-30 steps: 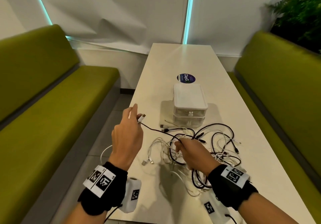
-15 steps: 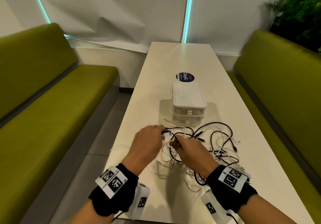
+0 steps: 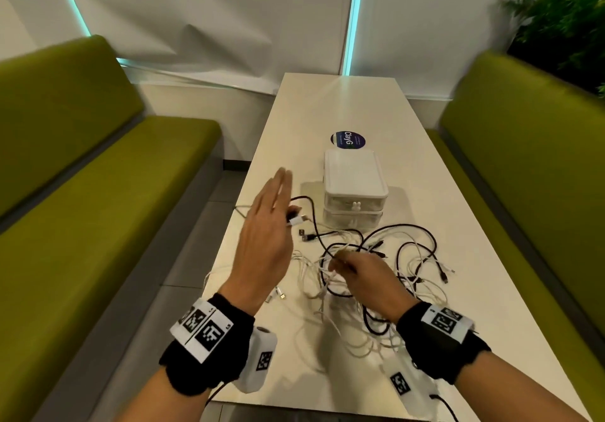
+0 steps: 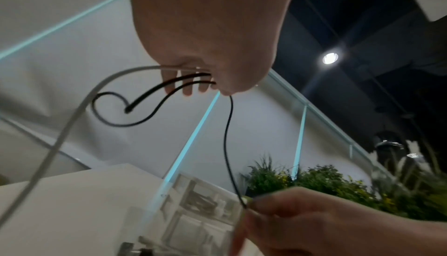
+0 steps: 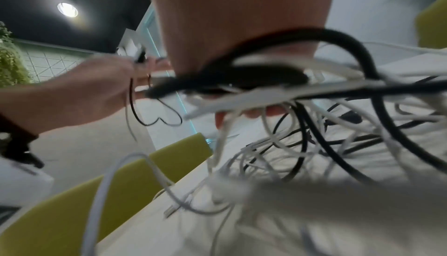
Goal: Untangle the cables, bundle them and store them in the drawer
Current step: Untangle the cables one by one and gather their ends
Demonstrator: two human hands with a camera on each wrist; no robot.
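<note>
A tangle of black and white cables (image 3: pixel 409 258) lies on the white table (image 3: pixel 451 189), in front of a small white two-tier drawer unit (image 3: pixel 355 186) whose drawers are closed. My left hand (image 3: pixel 288 217) is raised left of the unit. Its fingers point up, and it pinches a white connector with a black cable (image 3: pixel 312 212) looping down to the pile. In the left wrist view black and white strands run through the left hand (image 4: pixel 208 30). My right hand (image 3: pixel 347 266) pinches strands at the pile's near left; in its wrist view the right hand (image 5: pixel 237 21) grips the bundle (image 5: pixel 290 145).
Green benches flank the table on the left (image 3: pixel 98 208) and right (image 3: pixel 540 176). A round dark sticker (image 3: pixel 347 139) lies behind the drawer unit. A plant (image 3: pixel 563 18) stands at the back right. Loose cable ends hang off the table's left edge.
My left hand dipped to the tangle beside the right hand, then rose up and left, drawing a black cable loop out. The right hand stayed on the pile.
</note>
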